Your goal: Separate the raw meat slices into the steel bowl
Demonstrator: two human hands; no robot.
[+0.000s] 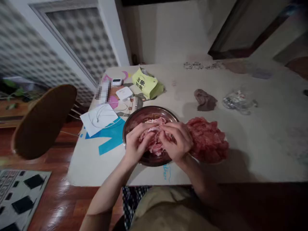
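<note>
Pale bench [252, 144] cluttered at its far left end: yellow-green bag [146, 84] at 12 o'clock from the metal bowl [134, 120], small white boxes [124, 93] and white paper with a cable [98, 119] at 10 o'clock, blue cut-out shapes [110, 138] at 9 o'clock. Brown cloth [205, 100] and crumpled clear plastic [237, 100] at 1 to 2 o'clock, well apart from the bowl. Heap of red raw meat [208, 141] just beside the bowl at 3 o'clock, touching the right wrist. Brown chair back [43, 120] off the bench edge at 9 o'clock.

Both forearms reaching in from 6 o'clock, meeting over the bowl, palms down, knuckles up.

Left hand [134, 144] and right hand [176, 141] side by side, fingers curled inward, each grip closed on pale pink meat strips [156, 146] inside the bowl. Fingertips nearly touching at the centre, strips bunched between them.
</note>
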